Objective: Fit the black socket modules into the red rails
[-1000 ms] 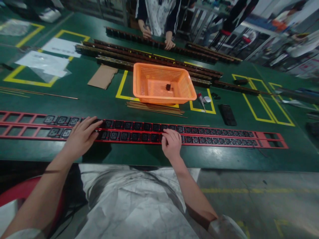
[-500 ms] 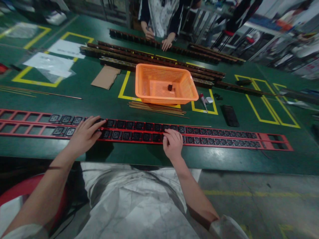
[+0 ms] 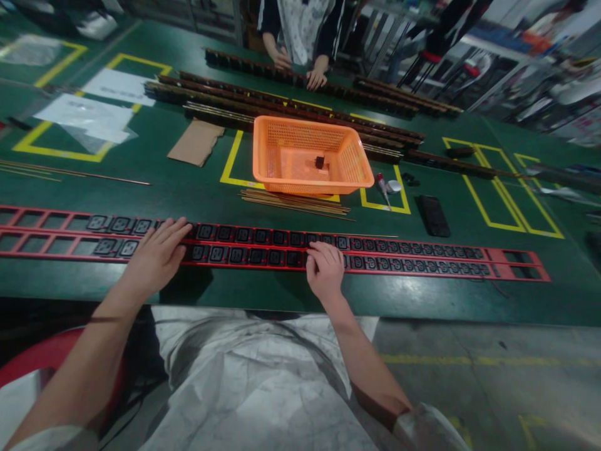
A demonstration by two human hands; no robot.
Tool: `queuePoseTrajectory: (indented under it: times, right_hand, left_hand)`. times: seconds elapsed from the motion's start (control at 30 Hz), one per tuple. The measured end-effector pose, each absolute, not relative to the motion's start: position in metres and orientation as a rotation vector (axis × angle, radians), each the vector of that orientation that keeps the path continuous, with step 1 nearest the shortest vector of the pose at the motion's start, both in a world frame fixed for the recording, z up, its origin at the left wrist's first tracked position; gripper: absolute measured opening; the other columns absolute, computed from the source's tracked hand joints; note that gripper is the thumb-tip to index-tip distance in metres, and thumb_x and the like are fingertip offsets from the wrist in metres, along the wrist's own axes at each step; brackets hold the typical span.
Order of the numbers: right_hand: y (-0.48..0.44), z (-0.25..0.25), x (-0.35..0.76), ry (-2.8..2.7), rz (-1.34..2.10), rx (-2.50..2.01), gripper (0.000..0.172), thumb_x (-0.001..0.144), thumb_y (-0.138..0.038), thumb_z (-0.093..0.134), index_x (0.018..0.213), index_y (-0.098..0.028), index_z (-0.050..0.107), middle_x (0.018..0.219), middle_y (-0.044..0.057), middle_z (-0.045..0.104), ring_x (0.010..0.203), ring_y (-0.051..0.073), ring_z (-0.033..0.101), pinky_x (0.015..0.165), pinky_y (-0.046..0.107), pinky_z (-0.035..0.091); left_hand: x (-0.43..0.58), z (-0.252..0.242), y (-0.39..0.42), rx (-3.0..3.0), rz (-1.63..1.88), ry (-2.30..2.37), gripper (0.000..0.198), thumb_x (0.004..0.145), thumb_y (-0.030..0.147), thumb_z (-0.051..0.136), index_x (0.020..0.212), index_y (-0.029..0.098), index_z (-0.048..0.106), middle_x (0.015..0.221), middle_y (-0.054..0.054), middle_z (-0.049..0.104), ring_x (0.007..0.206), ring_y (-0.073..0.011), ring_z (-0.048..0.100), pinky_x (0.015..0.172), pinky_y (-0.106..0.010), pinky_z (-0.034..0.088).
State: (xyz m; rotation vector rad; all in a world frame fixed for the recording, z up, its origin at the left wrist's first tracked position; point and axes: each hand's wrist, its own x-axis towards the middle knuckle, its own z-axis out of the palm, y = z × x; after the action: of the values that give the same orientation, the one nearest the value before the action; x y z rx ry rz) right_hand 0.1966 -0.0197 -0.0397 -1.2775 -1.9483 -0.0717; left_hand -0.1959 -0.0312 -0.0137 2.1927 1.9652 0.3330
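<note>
A long red frame (image 3: 338, 270) lies across the green table, with two rows of black power sockets (image 3: 216, 253) set in its slots. Over the left part of these rows rests my left hand (image 3: 157, 255), fingers stretched out and lying on the sockets; the ones beneath are covered. My right hand (image 3: 325, 268) touches the frame near its middle, fingers curled down and thumb drawn in. What its fingertips hold, if anything, is hidden. Larger sockets fill the left and middle; smaller ones run to the right. Slots at the far left end are empty.
Beyond the frame stands an orange basket (image 3: 310, 186) with a small black part (image 3: 320, 162) inside. Thin brass-coloured rods (image 3: 293, 204), a screwdriver (image 3: 382, 188), a black phone-like slab (image 3: 434, 216) and cardboard (image 3: 196, 143) lie around it. Across the table, a person's hands (image 3: 317, 76) touch dark rails (image 3: 366, 100).
My left hand has slid slightly to the left along the sockets, its fingers a little closer together. The right hand stays at the same spot on the frame. The view has shifted slightly.
</note>
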Motion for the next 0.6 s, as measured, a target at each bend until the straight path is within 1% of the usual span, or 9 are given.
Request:
queuePoseTrajectory:
  times: [0.13, 0.2, 0.33, 0.6]
  right_hand:
    - [-0.019, -0.039, 0.197, -1.953, -0.059, -1.282, 0.018, 0.093, -0.016, 0.054, 0.099, -0.024, 0.070, 0.110, 0.006, 0.076, 0.110, 0.023, 0.067, 0.099, 0.043, 0.046]
    - [-0.019, -0.039, 0.197, -1.954, -0.059, -1.284, 0.018, 0.094, -0.016, 0.054, 0.099, -0.024, 0.070, 0.110, 0.006, 0.076, 0.110, 0.023, 0.067, 0.099, 0.043, 0.047]
    - [-0.019, -0.039, 0.197, -1.954, -0.083, -1.271, 0.018, 0.094, -0.016, 0.054, 0.098, -0.023, 0.070, 0.110, 0.006, 0.076, 0.109, 0.023, 0.067, 0.098, 0.043, 0.047]
    - [-0.019, -0.041, 0.197, -1.954, -0.064, -1.277, 0.017, 0.093, -0.016, 0.055, 0.099, -0.023, 0.069, 0.110, 0.006, 0.076, 0.110, 0.023, 0.066, 0.098, 0.042, 0.047]
  left_hand:
    - [-0.193, -0.007, -0.030, 2.215, 0.268, 1.981, 0.056, 0.104, 0.036, 0.024, 0.151, 0.016, 0.047, 0.162, -0.010, 0.041, 0.153, -0.0283, 0.031, 0.125, -0.052, 0.024]
    - [-0.195, -0.007, -0.027, 2.228, 0.261, 1.960, 0.056, 0.104, 0.036, 0.023, 0.149, 0.015, 0.049, 0.161, -0.009, 0.043, 0.153, -0.0284, 0.033, 0.125, -0.051, 0.026]
    - [-0.203, -0.011, -0.022, 2.247, 0.338, 1.903, 0.058, 0.103, 0.034, 0.022, 0.145, 0.011, 0.054, 0.157, -0.011, 0.049, 0.151, -0.0274, 0.036, 0.124, -0.048, 0.029]
    - [-0.200, -0.018, -0.016, 2.179, 0.486, 1.950, 0.055, 0.101, 0.036, 0.029, 0.136, 0.008, 0.061, 0.148, -0.013, 0.058, 0.146, -0.0257, 0.043, 0.124, -0.046, 0.031]
